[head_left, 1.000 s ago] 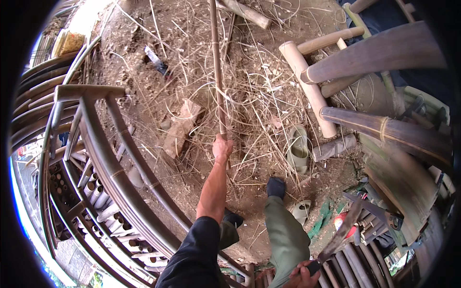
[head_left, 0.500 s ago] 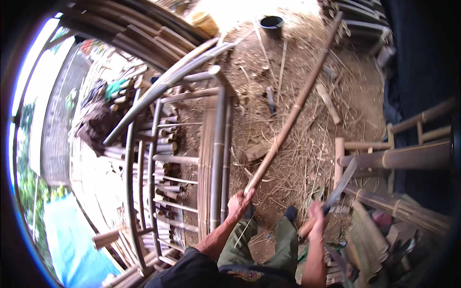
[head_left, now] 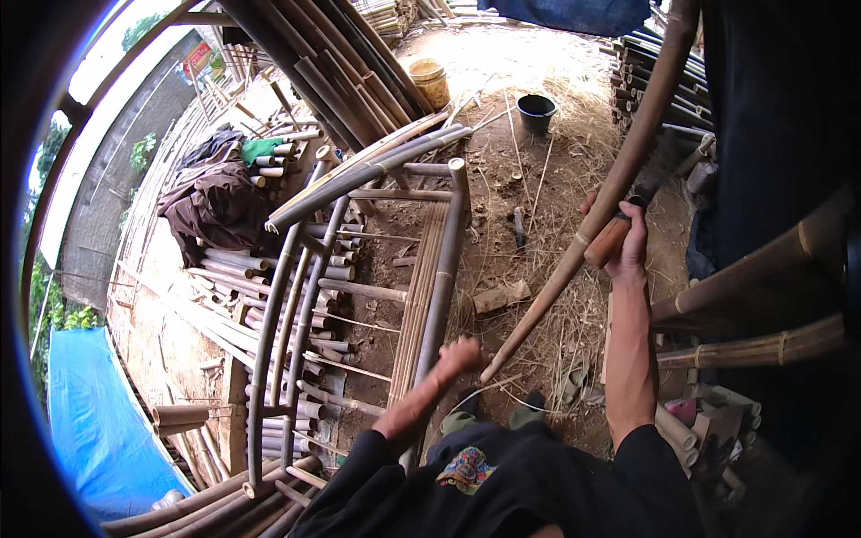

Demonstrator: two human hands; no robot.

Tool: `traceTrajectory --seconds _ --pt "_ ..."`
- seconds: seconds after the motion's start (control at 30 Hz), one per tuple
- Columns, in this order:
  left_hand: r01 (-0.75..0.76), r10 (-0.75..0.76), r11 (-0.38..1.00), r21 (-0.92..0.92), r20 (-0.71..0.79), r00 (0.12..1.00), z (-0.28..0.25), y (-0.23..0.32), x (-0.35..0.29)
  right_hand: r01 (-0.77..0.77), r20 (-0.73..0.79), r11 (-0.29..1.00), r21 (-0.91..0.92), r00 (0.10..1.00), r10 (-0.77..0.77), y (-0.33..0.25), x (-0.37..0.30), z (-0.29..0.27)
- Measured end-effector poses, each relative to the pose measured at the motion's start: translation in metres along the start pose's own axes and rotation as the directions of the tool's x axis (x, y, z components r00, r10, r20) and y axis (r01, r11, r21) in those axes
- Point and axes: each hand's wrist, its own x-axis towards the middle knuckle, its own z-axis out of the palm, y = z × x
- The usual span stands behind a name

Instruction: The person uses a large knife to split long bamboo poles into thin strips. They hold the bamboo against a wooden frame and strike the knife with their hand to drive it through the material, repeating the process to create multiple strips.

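A long brown bamboo pole (head_left: 574, 255) slants from the upper right down to its lower end near my legs. My right hand (head_left: 630, 240) is closed round the wooden handle (head_left: 608, 244) of a machete, with fingertips showing on the far side of the pole, so it grips both together. The machete's blade, smeared and partly behind the pole, points up and away. My left hand (head_left: 462, 355) is curled into a fist just left of the pole's lower end, apart from it, and nothing shows in it. Close by on the left stands a bamboo frame with a slatted panel (head_left: 421, 296).
Loose bamboo lengths (head_left: 359, 179) rest across the frame's far end. A black bucket (head_left: 536, 112) and a yellow bucket (head_left: 430, 85) stand farther off. A short wood block (head_left: 502, 298) lies among shavings on the ground. Bamboo rails (head_left: 762, 269) jut in at the right.
My left hand has let go of the pole's lower end. My right hand has risen forward with the machete and now also holds the pole, which has shifted right. The view has tilted up.
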Motion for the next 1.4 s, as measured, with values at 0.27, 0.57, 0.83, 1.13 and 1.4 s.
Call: traceTrajectory --seconds 0.27,0.57,0.83,1.13,1.4 --pt "0.073 0.377 0.918 0.390 -0.801 -0.465 -0.576 -0.167 -0.131 0.002 -0.197 0.956 -0.293 0.978 -0.062 0.118 -0.124 -0.015" --pt "0.234 -0.014 0.971 -0.043 -0.992 -0.124 -0.686 -0.246 -0.236 0.055 -0.027 0.950 -0.309 0.997 -0.067 0.231 -0.224 -0.015" --pt "-0.032 0.237 0.959 0.282 -0.857 -0.457 -0.644 -0.111 -0.223 0.320 -0.030 0.520 -0.792 0.831 -0.556 0.213 -0.201 -0.025" --pt "-0.599 0.365 0.448 0.664 -0.748 -0.555 -0.404 0.119 -0.150 -0.241 -0.417 0.546 -0.803 0.881 -0.225 0.113 -0.309 -0.075" --pt "-0.945 0.475 0.251 0.208 -0.878 -0.067 -0.308 0.150 -0.139 -0.044 -0.360 0.760 -0.648 0.898 -0.255 0.059 -0.368 -0.052"
